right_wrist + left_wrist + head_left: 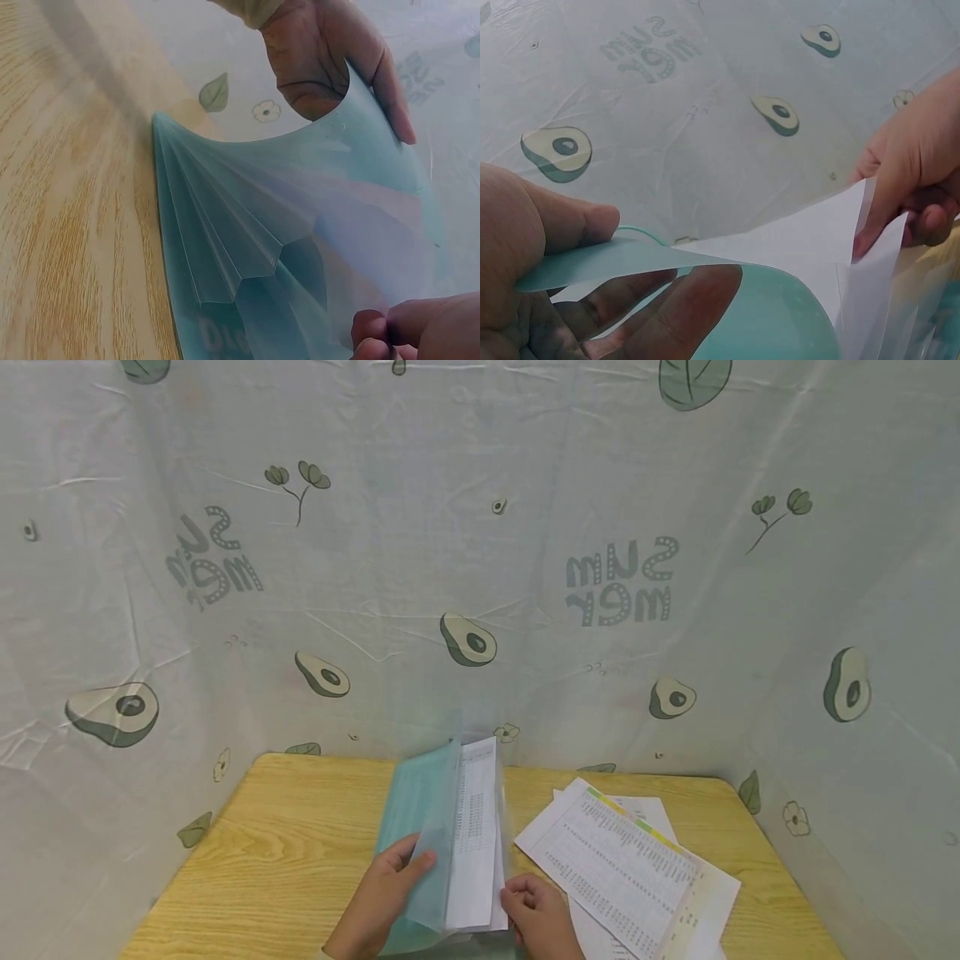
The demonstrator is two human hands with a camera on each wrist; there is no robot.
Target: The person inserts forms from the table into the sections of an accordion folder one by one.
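Left hand: gripped the lifted cover of a green plastic folder, thumb on one face, fingers on the other.
Right hand: fingers curled, pinching the edge of the white papers inside the folder, near their lower right corner.
Cuff: a beige sleeve showed at the left wrist.
Folder position: on the wood-grain table, near the middle of its width, between the two hands.
Folder inside: see-through pleats fanned out from one corner; large letters showed in part, the rest hidden.
Papers inside: printed with columns of small marks, too fine to read from where I stood.
Loose sheets: lay overlapping to the folder's right, just beside the right hand; the top one sat slanted and bore a green, yellow and orange strip.
Backdrop: a pale, creased curtain hung behind the table and along both sides, printed with avocados, leaves, flowers and "summer" in mirror writing.
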